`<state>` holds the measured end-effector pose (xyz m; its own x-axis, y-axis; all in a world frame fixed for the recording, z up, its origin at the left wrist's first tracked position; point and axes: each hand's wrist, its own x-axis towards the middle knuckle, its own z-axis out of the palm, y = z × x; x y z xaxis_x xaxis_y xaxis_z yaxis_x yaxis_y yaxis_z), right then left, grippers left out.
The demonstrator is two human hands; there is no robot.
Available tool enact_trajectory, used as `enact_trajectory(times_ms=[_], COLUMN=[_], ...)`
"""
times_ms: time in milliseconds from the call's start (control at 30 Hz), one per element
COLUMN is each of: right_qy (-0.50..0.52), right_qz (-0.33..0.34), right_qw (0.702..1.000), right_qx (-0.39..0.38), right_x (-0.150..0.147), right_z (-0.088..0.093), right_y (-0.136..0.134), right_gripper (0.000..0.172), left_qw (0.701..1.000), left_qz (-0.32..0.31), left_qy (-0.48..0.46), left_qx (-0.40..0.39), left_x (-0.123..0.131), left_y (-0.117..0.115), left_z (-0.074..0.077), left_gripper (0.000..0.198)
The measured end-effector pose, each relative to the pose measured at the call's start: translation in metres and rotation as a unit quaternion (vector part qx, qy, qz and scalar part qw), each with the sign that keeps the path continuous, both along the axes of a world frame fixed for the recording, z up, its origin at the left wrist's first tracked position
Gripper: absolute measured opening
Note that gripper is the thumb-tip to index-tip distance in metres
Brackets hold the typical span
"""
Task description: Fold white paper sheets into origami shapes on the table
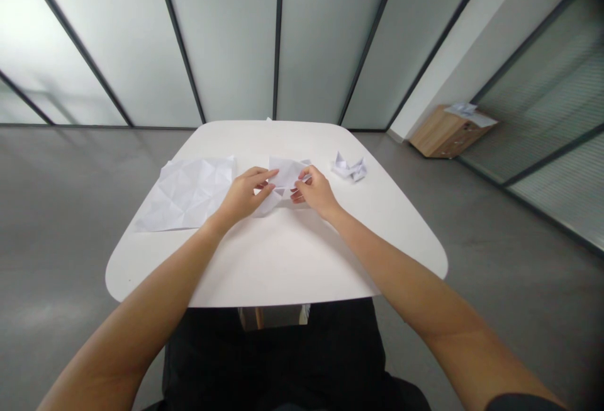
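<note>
Between my hands, over the middle of the table, is a partly folded sheet of white paper (285,173) with flaps standing up. My left hand (248,192) pinches its left side between thumb and fingers. On the right side, my right hand (315,191) grips the paper's edge with curled fingers. The lower folds are partly hidden behind my fingers. Left of my left hand lies a creased sheet of white paper (191,194), spread flat with many fold lines. A small folded paper figure (349,167) with pointed tips sits to the right of my right hand.
The white table (283,266) has rounded corners, and its front edge is close to my lap. Frosted glass panels (226,39) rise behind it. A wooden cabinet (446,134) with papers on top stands on the floor at the right.
</note>
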<state>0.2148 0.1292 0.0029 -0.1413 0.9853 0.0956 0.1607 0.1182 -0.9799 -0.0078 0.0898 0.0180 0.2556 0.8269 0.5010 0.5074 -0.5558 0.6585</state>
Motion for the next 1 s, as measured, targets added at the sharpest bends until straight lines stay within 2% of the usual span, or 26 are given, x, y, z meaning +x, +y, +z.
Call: enact_trajectory(times_ms=[167,333,400,500,567,633,700,867,1000], right_qy=[0.022,0.036,0.019,-0.058,-0.094,-0.087,-0.055,0.027,0.019], right_qz=[0.009,0.024,0.013,-0.025,-0.038,-0.025,0.008,0.085,0.087], right_qw=[1.0,0.999,0.999,0.995,0.989,0.987,0.987,0.983,0.981], right_qx=[0.014,0.029,0.04,0.083,0.112,0.135,0.149,0.162,0.172], right_x=[-0.002,0.0,0.002,0.004,0.005,0.004,0.003,-0.004,-0.003], right_z=[0.002,0.0,0.0,-0.001,-0.003,-0.005,-0.006,-0.01,-0.013], right_y=[0.0,0.002,0.002,0.002,0.003,0.003,0.002,-0.001,0.0], right_gripper=[0.008,0.016,0.016,0.016,0.017,0.02,0.027,0.036,0.033], left_qw=[0.994,0.985,0.981,0.96,0.947,0.956,0.974,0.993,0.995], left_qz=[0.066,0.089,0.069,-0.018,-0.066,-0.057,-0.022,-0.038,-0.016], left_qy=[-0.071,-0.121,-0.152,-0.232,-0.256,-0.226,-0.167,-0.04,-0.018], left_qx=[-0.055,-0.083,-0.098,-0.154,-0.185,-0.18,-0.151,-0.109,-0.095], left_x=[0.0,-0.006,-0.006,-0.003,0.001,0.005,0.007,0.016,0.022], left_y=[0.005,0.014,0.014,0.009,0.004,0.001,-0.001,-0.004,-0.007], left_z=[-0.004,-0.011,-0.01,-0.004,-0.001,0.0,-0.002,-0.01,-0.01], left_gripper=[0.045,0.044,0.056,0.083,0.076,0.06,0.054,0.069,0.06])
